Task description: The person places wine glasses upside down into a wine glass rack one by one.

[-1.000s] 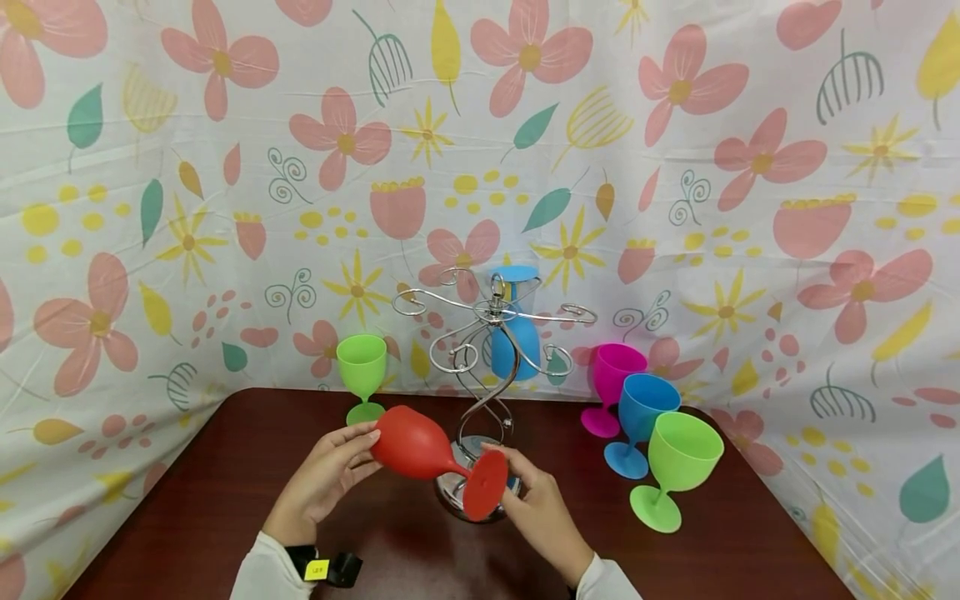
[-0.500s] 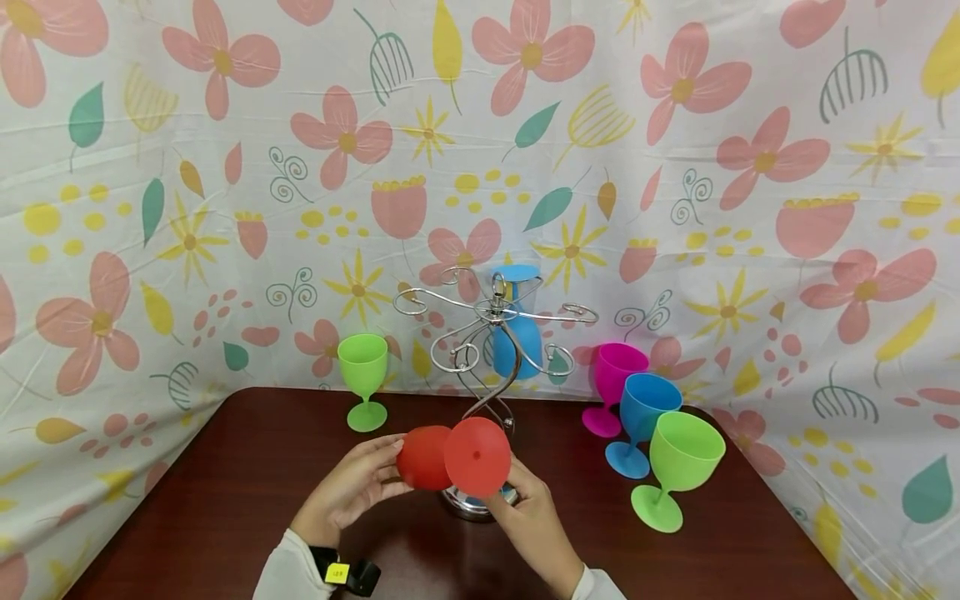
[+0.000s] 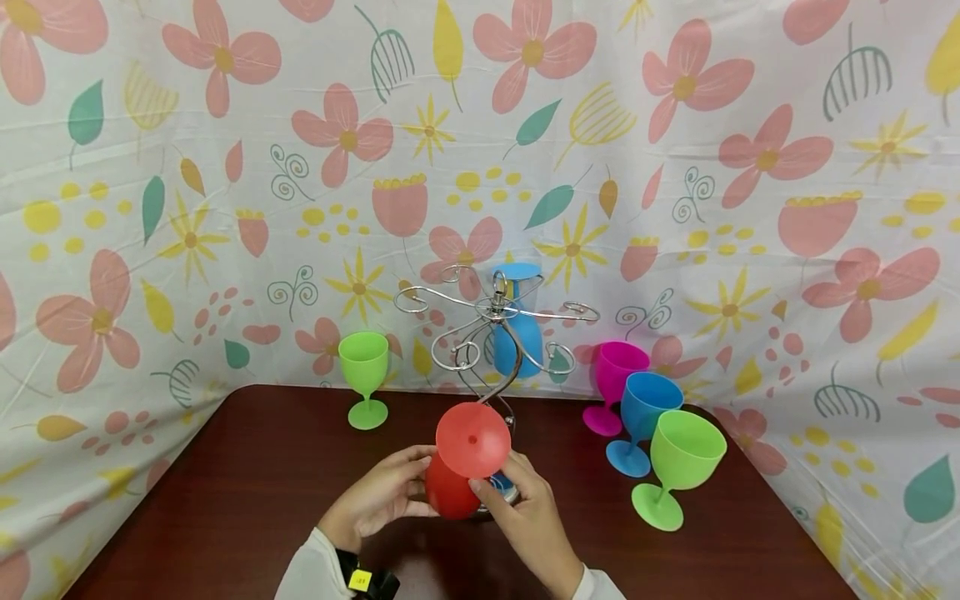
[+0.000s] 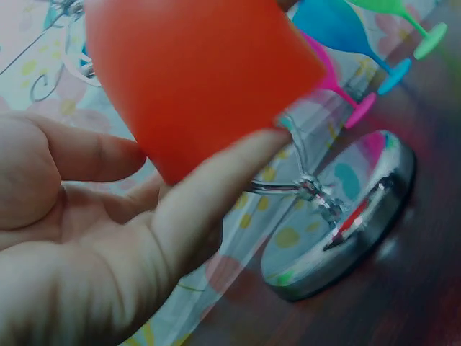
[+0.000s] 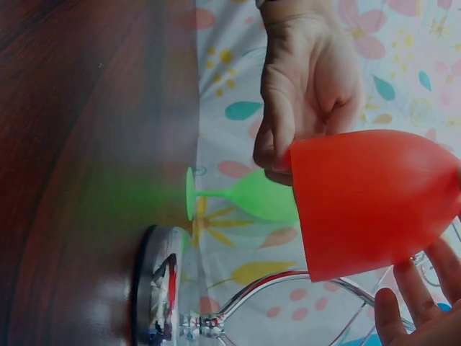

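Observation:
A red plastic goblet point(image 3: 452, 487) is held upside down in front of the metal rack, its round foot turned up toward the head camera. My left hand point(image 3: 381, 497) holds the bowl near its rim from the left, thumb and fingers at the edge. On the other side my right hand point(image 3: 529, 518) grips the goblet around its upper part, near the stem; the foot partly hides those fingers. In the right wrist view the goblet's bowl point(image 5: 374, 202) has its mouth pointing at the tabletop. Behind stands the silver scroll-armed rack point(image 3: 497, 310), its base mostly covered by the goblet and hands.
An inverted blue goblet point(image 3: 517, 348) is at the rack's far side. A green goblet point(image 3: 364, 367) stands at the left. Magenta point(image 3: 617, 375), blue point(image 3: 647, 410) and green point(image 3: 684, 454) goblets stand upright at the right. Flowered cloth point(image 3: 225, 208) hangs behind the dark table point(image 3: 217, 500).
The red goblet has turned from lying tilted sideways to upside down, foot up. My left hand has moved right and lower with the bowl; the right hand has stayed near the foot.

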